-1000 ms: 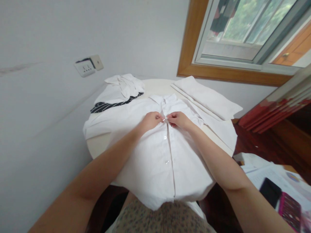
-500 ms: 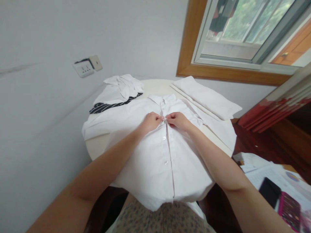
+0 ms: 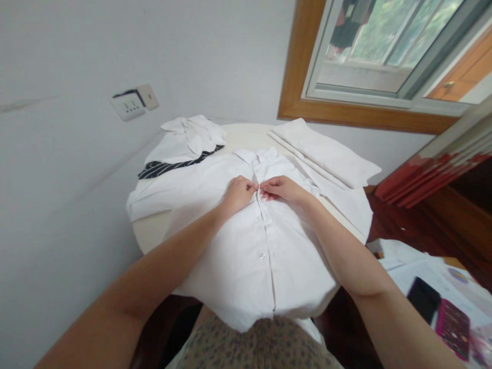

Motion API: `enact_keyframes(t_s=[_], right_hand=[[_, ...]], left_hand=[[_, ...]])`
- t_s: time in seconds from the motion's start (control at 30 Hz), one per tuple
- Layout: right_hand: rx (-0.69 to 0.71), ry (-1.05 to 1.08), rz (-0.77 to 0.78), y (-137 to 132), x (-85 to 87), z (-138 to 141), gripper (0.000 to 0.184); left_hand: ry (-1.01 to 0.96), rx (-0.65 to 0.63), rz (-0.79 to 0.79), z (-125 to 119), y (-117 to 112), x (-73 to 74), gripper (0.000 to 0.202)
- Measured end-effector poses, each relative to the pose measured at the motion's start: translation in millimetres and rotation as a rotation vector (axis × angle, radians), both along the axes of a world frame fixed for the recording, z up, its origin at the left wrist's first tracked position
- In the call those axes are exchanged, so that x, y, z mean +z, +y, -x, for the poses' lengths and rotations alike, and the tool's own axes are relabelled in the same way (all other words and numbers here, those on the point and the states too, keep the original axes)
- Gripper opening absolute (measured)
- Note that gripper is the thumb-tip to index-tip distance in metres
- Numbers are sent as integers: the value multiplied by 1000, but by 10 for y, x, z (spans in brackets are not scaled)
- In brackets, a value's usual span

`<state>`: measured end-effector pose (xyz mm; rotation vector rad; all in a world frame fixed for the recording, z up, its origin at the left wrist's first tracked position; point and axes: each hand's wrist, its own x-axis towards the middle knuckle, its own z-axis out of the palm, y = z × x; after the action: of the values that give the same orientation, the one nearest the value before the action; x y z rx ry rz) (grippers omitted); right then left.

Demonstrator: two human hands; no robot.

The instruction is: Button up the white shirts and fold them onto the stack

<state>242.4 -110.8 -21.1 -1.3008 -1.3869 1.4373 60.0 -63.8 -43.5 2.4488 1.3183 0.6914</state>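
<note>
A white button-up shirt (image 3: 246, 256) lies front up on a small round white table (image 3: 149, 233), its collar away from me and its hem hanging over the near edge. My left hand (image 3: 239, 193) and my right hand (image 3: 280, 188) meet at the shirt's placket just below the collar. Both pinch the fabric edges there with closed fingers, fingertips almost touching each other. Two buttons show on the placket below my hands.
A crumpled white garment (image 3: 192, 136) over a black striped cloth (image 3: 169, 166) lies at the table's far left. Folded white cloth (image 3: 326, 154) sits at the far right. A wall socket (image 3: 128, 105), a wood-framed window (image 3: 365, 61), papers and a phone (image 3: 423, 305) surround it.
My hands stay at the same spot on the placket, the fingertips a little closer together. The view has shifted slightly to the right.
</note>
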Motion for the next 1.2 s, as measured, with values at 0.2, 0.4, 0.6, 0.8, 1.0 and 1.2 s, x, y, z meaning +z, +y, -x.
enact_keyframes(t_s=[0.2,0.4,0.6,0.8,1.0,1.2], right_hand=[[-43,-33,-112,60,-139,-12,33],[-62,-180,-240,81,-212,-14,39],[-85,-397,-440,83,-235,20,28],[-90,-512,-546,83,-223,46,14],[-78,-572,-578,80,-212,64,9],[-46,-523,-512,81,-205,68,10]], left_hand=[[-19,-5,19,-5,-12,10,30],[21,16,-7,-7,-11,1,32],[54,40,-20,-16,-8,-33,32],[87,30,-27,-16,25,-29,38],[36,-27,13,14,53,-47,30],[8,-53,14,29,37,-25,24]])
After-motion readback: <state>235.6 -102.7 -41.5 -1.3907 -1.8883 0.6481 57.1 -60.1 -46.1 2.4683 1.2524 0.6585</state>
